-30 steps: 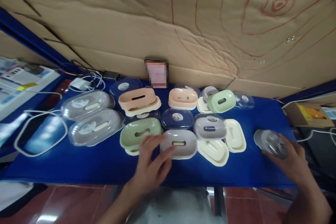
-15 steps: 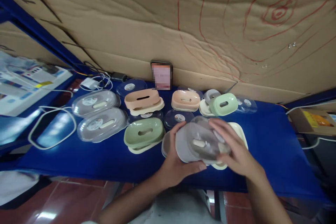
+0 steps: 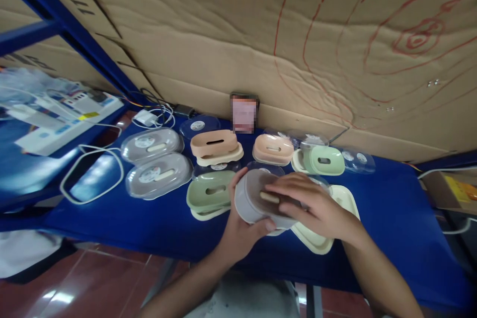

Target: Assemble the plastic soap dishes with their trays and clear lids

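Note:
Tilted above the table's front, a grey oval soap dish (image 3: 248,198) rests in my left hand (image 3: 244,223). Its thumb is on the near side, with the fingers around the far left side. My right hand (image 3: 316,203) reaches over the dish from the right, thumb and fingers closed about the pale oblong piece (image 3: 269,197) at its middle; whether that piece is loose cannot be seen. Part of the dish's right end is hidden by this hand. Just beneath lies a cream tray (image 3: 316,241), and a second cream tray (image 3: 345,198) shows beyond my right wrist.
Two covered grey dishes (image 3: 160,176) lie at left. Green (image 3: 206,194) and peach dishes (image 3: 214,144) stand mid-table, a light green one (image 3: 328,160) farther right. Clear lids (image 3: 359,159) lie among them. A dark-framed screen (image 3: 244,113) leans on the cardboard wall; a white cable loop (image 3: 91,174) lies left.
The clear labelled cover seen over the grey dish is off its top. My right hand has shifted left onto the dish's middle. My view has turned slightly, shifting the scene rightward.

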`<state>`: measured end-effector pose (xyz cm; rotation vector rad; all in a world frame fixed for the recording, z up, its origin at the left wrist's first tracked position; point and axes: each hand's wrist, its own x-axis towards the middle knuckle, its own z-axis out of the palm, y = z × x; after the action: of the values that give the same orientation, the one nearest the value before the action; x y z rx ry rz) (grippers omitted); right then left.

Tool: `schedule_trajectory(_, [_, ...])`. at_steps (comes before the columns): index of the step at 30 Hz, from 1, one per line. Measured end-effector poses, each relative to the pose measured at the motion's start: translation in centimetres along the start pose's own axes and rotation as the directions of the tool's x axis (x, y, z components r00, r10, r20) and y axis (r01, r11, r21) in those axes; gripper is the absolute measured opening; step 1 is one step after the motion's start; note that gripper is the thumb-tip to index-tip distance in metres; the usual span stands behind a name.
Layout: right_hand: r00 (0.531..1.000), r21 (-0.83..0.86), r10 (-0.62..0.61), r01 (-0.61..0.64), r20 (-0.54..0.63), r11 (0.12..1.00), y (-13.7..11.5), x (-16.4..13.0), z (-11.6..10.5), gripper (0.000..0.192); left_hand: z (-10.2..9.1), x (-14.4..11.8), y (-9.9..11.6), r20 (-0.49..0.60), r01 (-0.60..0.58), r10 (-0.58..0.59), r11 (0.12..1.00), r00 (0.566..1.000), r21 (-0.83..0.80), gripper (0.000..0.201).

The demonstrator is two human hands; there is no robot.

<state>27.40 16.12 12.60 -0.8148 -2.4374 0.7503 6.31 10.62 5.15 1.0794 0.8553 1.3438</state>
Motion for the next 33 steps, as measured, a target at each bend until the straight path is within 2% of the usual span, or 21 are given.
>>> schedule_trajectory(2, [1.0,0.015,-0.005,0.005,-0.003,1.0,-0.9,0.1,0.2,0.044,0.3,0.5,0.2,0.003,0.003,-0.003,0.999,1.0,-0.048,0.109])
schedule_trajectory(5, [1.0,-0.046,-0.016,0.017,0.018,0.999,-1.1,0.0,0.3,0.055,0.5,0.8,0.3,-0.071,0.024,-0.028,0.998,0.997,-0.055,0.107])
schedule_trajectory(8, [1.0,-0.045,-0.003,0.003,-0.005,0.999,-0.9,-0.1,0.2,0.045,0.5,0.9,0.2,-0.131,0.019,-0.02,1.0,0.991,-0.014,0.106])
schedule_trajectory(11, [0.994,-0.045,0.018,-0.023,-0.104,0.999,-0.3,0.0,-0.3,0.038,0.1,0.7,0.0,-0.115,0.027,-0.023,0.999,0.993,0.033,0.112])
schedule_trajectory(14, [0.972,-0.246,0.042,-0.1,-0.231,0.964,1.6,0.2,-0.8,0.033,-0.5,0.3,-0.2,-0.113,0.062,-0.053,0.995,0.992,0.082,0.11])
schedule_trajectory(17, [0.955,-0.476,0.08,-0.214,-0.285,0.853,4.3,0.4,-1.0,0.034,-1.0,-0.1,-0.4,-0.149,0.093,-0.075,0.988,0.986,0.124,0.104])
schedule_trajectory(20, [0.934,-0.573,0.108,-0.297,-0.34,0.764,5.3,0.3,-0.8,0.035,-1.2,-0.4,-0.5,-0.169,0.087,-0.061,0.984,0.984,0.153,0.098])
schedule_trajectory(22, [0.951,-0.528,0.106,-0.252,-0.291,0.811,4.1,0.2,-0.2,0.038,-1.2,-0.4,-0.4,-0.172,0.057,-0.028,0.985,0.985,0.165,0.095])
schedule_trajectory(25, [0.996,-0.348,0.022,-0.05,-0.085,0.936,0.4,0.0,1.0,0.048,-1.0,-0.3,-0.2,-0.144,-0.009,0.033,0.986,0.989,0.164,0.092])
schedule_trajectory(27, [0.999,-0.316,-0.028,0.018,-0.026,0.948,-1.7,-0.2,1.7,0.045,-0.9,-0.2,-0.1,-0.096,-0.05,0.066,0.985,0.993,0.167,0.093])
schedule_trajectory(29, [0.997,-0.356,-0.044,0.018,-0.066,0.934,-2.5,-0.7,1.8,0.035,-1.3,-0.2,0.3,-0.019,-0.089,0.095,0.975,0.995,0.202,0.098])
schedule_trajectory(31, [0.992,-0.39,-0.05,0.001,-0.116,0.921,-2.0,-1.6,1.4,0.035,-2.5,-0.3,0.9,0.05,-0.142,0.133,0.934,0.99,0.329,0.098])
schedule_trajectory(33, [0.989,-0.444,-0.029,-0.041,-0.148,0.895,-0.7,-2.8,0.9,0.035,-4.3,-0.8,1.8,0.082,-0.221,0.213,0.79,0.974,0.572,0.089])
